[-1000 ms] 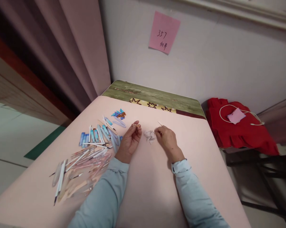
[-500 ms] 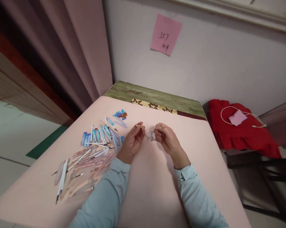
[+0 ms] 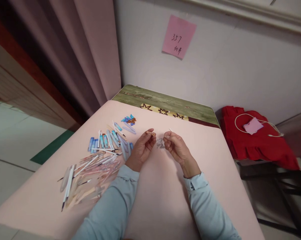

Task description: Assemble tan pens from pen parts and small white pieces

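Note:
My left hand [image 3: 142,149] is closed in a pinch on a small orange piece [image 3: 152,133], held just above the pink table [image 3: 165,200]. My right hand [image 3: 176,148] is closed on a thin white refill [image 3: 170,130] whose tip sticks out past the fingers. Between the two hands lies a little heap of small clear parts [image 3: 160,143]. Both sleeves are light blue.
Left of my hands lie several blue pen barrels [image 3: 105,141], a heap of clear and pink pen tubes with white refills [image 3: 90,176], and small blue caps [image 3: 129,120]. A pink note [image 3: 178,36] hangs on the wall. A red cloth with a white cable [image 3: 255,140] sits at right.
My right hand has lifted off the heap of clear parts and drawn closer to my left hand. The view has shifted slightly.

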`<state>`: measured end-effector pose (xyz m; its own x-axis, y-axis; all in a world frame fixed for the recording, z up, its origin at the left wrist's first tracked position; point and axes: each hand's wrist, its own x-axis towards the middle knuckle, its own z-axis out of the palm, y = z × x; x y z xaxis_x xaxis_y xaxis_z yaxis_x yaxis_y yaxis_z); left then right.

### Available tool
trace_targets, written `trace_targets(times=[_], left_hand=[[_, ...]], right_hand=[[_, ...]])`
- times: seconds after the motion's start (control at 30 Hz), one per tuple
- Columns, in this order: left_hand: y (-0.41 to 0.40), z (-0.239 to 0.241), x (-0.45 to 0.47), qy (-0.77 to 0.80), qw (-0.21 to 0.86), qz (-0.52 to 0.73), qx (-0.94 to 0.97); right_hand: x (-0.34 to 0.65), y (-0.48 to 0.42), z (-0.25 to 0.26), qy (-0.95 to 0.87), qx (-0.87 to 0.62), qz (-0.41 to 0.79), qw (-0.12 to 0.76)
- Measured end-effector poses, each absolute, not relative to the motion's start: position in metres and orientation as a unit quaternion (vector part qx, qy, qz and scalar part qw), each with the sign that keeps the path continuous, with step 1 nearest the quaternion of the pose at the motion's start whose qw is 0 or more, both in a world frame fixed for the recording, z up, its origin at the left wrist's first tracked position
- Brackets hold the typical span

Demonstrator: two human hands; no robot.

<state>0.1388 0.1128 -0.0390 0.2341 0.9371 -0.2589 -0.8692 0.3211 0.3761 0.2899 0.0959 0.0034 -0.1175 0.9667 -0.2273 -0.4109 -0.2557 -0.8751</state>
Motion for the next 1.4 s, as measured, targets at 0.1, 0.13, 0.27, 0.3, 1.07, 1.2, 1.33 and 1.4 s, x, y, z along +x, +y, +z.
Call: trace_targets(times=[0.1,0.13,0.27,0.3,1.07,1.2,1.33,1.4], left_hand=[[0.111,-0.04,0.14,0.223,0.788,0.567,0.082],[0.111,-0.04,0.141,0.225,0.79,0.564,0.082],[0.11,-0.04,0.141,0.232,0.795,0.555,0.078],[0.11,-0.04,0.141,0.231,0.797,0.553,0.077],[0.108,-0.04,0.14,0.224,0.809,0.538,0.082],[0.107,-0.037,0.14,0.236,0.813,0.525,0.092],[0.107,-0.034,0.142,0.257,0.811,0.52,0.081],[0.107,-0.034,0.142,0.264,0.809,0.519,0.078]], right_hand=[[0.288,0.096,0.002,-0.353,-0.444,0.642,0.516],[0.288,0.096,0.002,-0.359,-0.449,0.633,0.518],[0.288,0.096,0.003,-0.371,-0.458,0.605,0.535],[0.288,0.096,0.003,-0.37,-0.459,0.599,0.542],[0.28,0.083,0.01,-0.675,-0.511,0.195,0.496],[0.281,0.084,0.007,-0.696,-0.531,0.158,0.458],[0.281,0.084,0.006,-0.7,-0.544,0.148,0.438],[0.281,0.085,0.006,-0.703,-0.544,0.141,0.437]])
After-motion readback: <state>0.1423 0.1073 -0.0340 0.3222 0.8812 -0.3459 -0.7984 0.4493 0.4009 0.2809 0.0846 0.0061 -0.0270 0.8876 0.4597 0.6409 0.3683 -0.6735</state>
